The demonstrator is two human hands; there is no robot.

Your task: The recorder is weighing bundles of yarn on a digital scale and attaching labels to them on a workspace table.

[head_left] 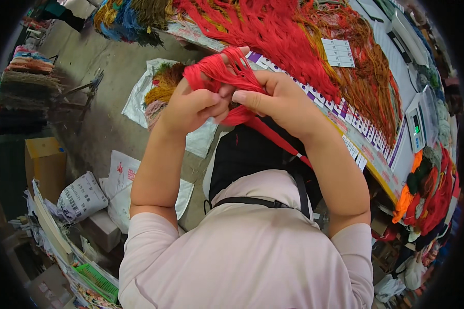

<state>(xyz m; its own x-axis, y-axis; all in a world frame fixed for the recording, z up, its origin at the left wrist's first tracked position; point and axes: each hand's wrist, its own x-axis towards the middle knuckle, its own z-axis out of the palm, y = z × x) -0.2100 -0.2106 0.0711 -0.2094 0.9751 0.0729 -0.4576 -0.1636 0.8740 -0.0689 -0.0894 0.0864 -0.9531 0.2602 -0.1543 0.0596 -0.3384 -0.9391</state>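
Note:
A skein of red thread (232,77) is looped around the fingers of both my hands, in front of my body. My left hand (193,103) is closed, with strands wrapped over its fingers. Close beside it, my right hand (278,98) grips the strands, its thumb pressed toward the left hand. The lower part of the red skein (276,139) hangs over my lap and passes under my right forearm, with a pale band around it. Part of the fingers is hidden by the thread.
The table (386,177) at the right bears a large spread of red thread (273,31), rust-brown thread (371,87), a white label sheet (338,53) and a digital scale (420,123). Coloured bundles (162,90) lie on a white sack on the floor. A cardboard box (45,159) stands at the left.

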